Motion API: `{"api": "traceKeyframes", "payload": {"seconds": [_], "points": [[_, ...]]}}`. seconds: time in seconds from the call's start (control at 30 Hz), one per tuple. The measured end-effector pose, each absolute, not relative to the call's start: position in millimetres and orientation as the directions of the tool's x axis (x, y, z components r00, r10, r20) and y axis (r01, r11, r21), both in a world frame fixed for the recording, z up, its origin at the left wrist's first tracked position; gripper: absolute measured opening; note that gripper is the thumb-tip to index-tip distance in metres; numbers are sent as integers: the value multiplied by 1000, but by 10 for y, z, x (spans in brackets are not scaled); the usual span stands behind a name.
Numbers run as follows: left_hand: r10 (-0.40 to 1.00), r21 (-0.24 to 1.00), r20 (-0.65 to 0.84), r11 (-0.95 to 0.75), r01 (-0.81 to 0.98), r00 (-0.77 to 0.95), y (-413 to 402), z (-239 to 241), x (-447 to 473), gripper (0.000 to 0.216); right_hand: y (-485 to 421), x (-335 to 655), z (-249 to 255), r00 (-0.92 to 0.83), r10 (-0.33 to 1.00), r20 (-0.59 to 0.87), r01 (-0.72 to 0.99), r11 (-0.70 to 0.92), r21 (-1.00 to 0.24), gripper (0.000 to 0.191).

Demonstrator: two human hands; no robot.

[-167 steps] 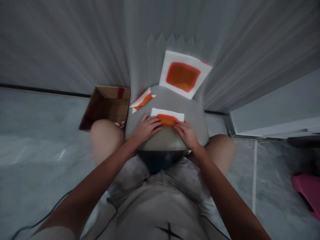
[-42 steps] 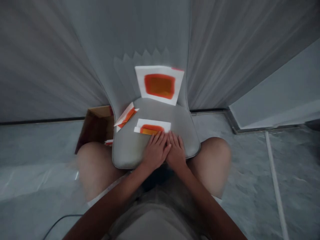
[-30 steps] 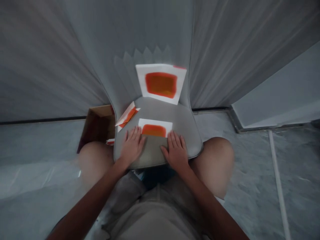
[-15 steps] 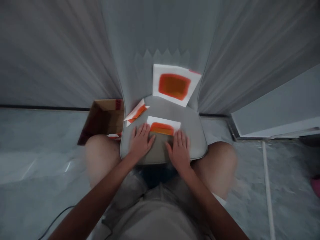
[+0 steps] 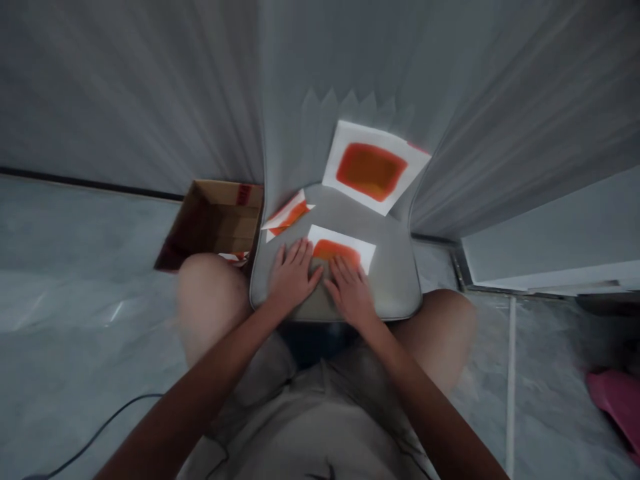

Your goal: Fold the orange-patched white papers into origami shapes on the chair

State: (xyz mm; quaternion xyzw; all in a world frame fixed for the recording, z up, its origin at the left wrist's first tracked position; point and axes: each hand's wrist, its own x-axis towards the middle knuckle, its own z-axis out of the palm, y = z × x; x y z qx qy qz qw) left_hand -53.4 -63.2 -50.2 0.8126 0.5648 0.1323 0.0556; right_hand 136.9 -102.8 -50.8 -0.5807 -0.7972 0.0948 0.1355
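Note:
A white sheet of paper with an orange-red patch (image 5: 333,250) lies on the grey chair seat (image 5: 395,287) in front of me; it looks folded, though blur hides its edges. My left hand (image 5: 295,272) rests flat at its left end, fingers stretched out. On its lower right part lies my right hand (image 5: 350,288), fingers extended over the orange patch. A smaller folded paper piece (image 5: 289,215), white and orange, sits to the left on the seat. Farther back, a larger white sheet with an orange-brown square (image 5: 373,171) leans against the chair's backrest.
An open cardboard box (image 5: 227,220) stands on the floor left of the chair, with a scrap of orange-white paper (image 5: 235,257) in it. A black cable (image 5: 107,423) runs over the floor at lower left. Something pink (image 5: 617,403) lies at the right edge.
My right hand has slid left from the paper's right end onto its orange patch. My left hand stays at the left end. The whole view has shifted and turned slightly.

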Motion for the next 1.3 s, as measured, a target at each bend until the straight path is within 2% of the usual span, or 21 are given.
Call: {"api": "traceKeyframes", "payload": {"seconds": [0.23, 0.43, 0.57, 0.67, 0.77, 0.87, 1.03, 1.17, 1.3], "points": [[929, 279, 194, -360, 890, 315, -639, -511, -523, 68, -1401, 1855, -584, -99, 981, 168, 964, 137, -228, 60], [910, 317, 259, -397, 861, 324, -599, -561, -563, 71, -1412, 1815, -607, -83, 983, 164, 963, 121, -239, 61], [866, 305, 387, -444, 843, 316, -634, -562, -607, 68, -1425, 1811, -618, -78, 979, 190, 955, 128, -267, 61], [788, 295, 478, -561, 774, 389, -766, -504, -521, 58, -1424, 1795, -623, -58, 978, 203, 946, 119, -302, 60], [725, 311, 412, -681, 662, 552, -933, -420, -271, 57, -1413, 1782, -609, -43, 979, 198, 939, 107, -327, 58], [719, 285, 269, -695, 660, 641, -1027, -352, 21, 59, -1406, 1789, -586, -57, 985, 165, 936, 110, -334, 58], [786, 240, 77, -611, 754, 613, -1010, -295, 210, 60, -1398, 1795, -579, -58, 989, 139, 925, 106, -365, 58], [815, 218, 52, -573, 790, 577, -947, -274, 36, 59, -1389, 1777, -593, -27, 983, 180, 915, 97, -393, 57], [890, 187, 59, -455, 871, 452, -845, -286, -326, 60, -1389, 1770, -594, -16, 980, 200, 914, 95, -395, 57]]}}
